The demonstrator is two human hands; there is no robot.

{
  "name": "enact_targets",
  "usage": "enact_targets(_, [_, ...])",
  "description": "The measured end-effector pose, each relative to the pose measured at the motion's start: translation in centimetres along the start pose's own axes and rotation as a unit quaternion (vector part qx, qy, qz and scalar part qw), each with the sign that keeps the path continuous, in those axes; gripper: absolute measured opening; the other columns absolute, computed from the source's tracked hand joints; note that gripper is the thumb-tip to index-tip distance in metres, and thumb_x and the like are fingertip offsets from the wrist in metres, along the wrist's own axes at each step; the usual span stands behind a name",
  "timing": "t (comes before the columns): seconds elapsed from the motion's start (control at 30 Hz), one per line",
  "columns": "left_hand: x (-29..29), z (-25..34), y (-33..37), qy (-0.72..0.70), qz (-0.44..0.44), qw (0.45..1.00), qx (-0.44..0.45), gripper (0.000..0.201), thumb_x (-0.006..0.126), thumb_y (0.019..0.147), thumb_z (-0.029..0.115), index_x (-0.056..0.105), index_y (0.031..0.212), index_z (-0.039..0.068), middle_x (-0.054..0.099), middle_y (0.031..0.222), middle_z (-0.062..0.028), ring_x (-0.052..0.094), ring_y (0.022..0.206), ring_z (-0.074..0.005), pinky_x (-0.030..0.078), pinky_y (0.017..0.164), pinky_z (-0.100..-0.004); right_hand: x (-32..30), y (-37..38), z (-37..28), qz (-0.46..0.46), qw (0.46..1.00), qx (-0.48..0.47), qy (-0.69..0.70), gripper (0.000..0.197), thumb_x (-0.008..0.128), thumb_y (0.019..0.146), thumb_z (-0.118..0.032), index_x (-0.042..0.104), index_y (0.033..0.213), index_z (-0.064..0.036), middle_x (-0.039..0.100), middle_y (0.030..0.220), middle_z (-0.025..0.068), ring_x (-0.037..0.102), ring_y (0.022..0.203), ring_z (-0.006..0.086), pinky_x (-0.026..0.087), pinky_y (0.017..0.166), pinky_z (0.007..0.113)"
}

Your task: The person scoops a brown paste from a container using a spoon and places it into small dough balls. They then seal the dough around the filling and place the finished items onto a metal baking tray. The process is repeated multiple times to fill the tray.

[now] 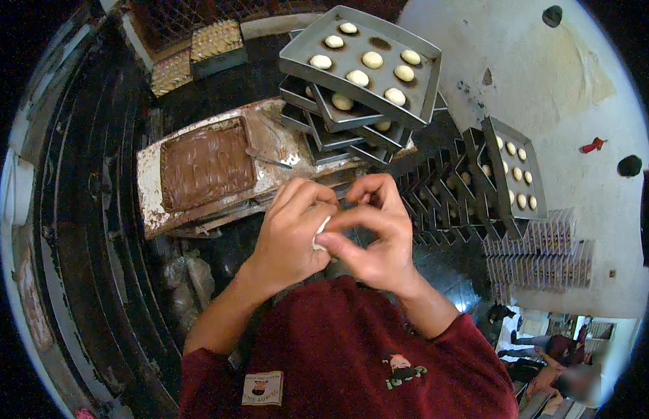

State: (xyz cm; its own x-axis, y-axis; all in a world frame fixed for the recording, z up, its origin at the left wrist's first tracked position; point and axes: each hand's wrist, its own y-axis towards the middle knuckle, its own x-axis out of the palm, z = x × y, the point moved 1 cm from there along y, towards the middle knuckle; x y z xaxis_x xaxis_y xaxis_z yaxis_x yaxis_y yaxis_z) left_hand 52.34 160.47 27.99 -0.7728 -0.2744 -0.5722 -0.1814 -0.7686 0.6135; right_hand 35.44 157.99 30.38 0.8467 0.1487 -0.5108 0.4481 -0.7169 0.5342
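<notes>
In front of my chest, both hands meet around a small piece of white dough (320, 234); most of it is hidden inside my left palm. My left hand (289, 227) is closed round the dough with its fingers curled. The thumb and forefinger of my right hand (380, 241) pinch at the dough's edge. Beyond my hands, on a worn, smeared table, lies a square pan of brown chocolate-like paste (206, 167). A flat spreading blade (272, 160) rests against that pan's right side. To the right of it stands a crosswise stack of metal trays (426, 105), the top one bearing several pale dough balls (371, 60).
A second tall stack of trays (506, 160) with dough balls leans at the right by the wall. White racks (541, 255) stand below it. Boxes of small pale pieces (217, 40) sit at the far left. People (548, 356) are in the lower right background.
</notes>
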Motion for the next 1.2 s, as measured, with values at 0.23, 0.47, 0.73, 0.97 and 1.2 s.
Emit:
enact_targets(0.23, [3.5,1.5,1.2,-0.164,-0.042,0.985,-0.035,0.031,0.059,0.101,0.028,0.074,0.100,0.001,0.073,0.120,-0.0171,0.062,0.128,-0.0330,0.033,0.115,-0.0558,5.0,-6.6,3.0,0.160,0.831,0.153,0.509,0.068,0.065,0.099,-0.044,0.042,0.144,0.0020,0.057,0.134,0.0146,0.054,0.128,0.0215,0.043,0.107,0.038])
enact_targets(0.47, [10.5,6.8,9.3,0.025,-0.130,0.987,0.088,0.056,0.058,0.097,0.052,0.071,0.130,0.009,0.032,0.162,-0.0307,0.019,0.155,-0.0485,0.005,0.121,-0.0616,-3.9,-7.3,7.7,0.190,0.732,0.205,0.621,0.066,0.042,0.108,-0.051,0.043,0.145,0.0034,0.057,0.137,0.0162,0.060,0.121,0.0252,0.048,0.104,0.039])
enact_targets(0.73, [23.0,9.9,15.0,-0.289,0.004,0.957,-0.005,0.072,0.082,0.083,0.038,0.059,0.137,-0.005,0.056,0.139,-0.0308,0.055,0.128,-0.0372,0.041,0.107,-0.0457,-17.4,-5.3,15.0,0.383,0.839,-0.014,0.387,0.032,0.047,0.107,-0.018,0.056,0.127,0.0049,0.053,0.142,0.0274,0.047,0.140,0.0467,0.042,0.114,0.056])
enact_targets(0.97, [29.6,12.1,20.1,-0.215,-0.076,0.972,0.061,0.027,0.085,0.077,0.005,0.080,0.103,0.006,0.071,0.093,-0.0094,0.069,0.081,-0.0225,0.057,0.071,-0.0332,-25.0,-6.3,20.0,0.355,0.779,0.099,0.508,0.031,0.045,0.107,-0.017,0.062,0.115,0.0081,0.061,0.131,0.0269,0.057,0.132,0.0386,0.047,0.111,0.049])
enact_targets(1.2, [33.6,12.1,22.8,-0.189,-0.058,0.973,0.122,0.031,0.087,0.072,0.005,0.079,0.102,0.008,0.070,0.092,-0.0083,0.072,0.079,-0.0231,0.059,0.068,-0.0317,-27.9,-5.6,21.7,0.391,0.751,0.150,0.511,0.037,0.045,0.106,-0.025,0.063,0.111,0.0072,0.062,0.130,0.0271,0.061,0.126,0.0372,0.046,0.112,0.048])
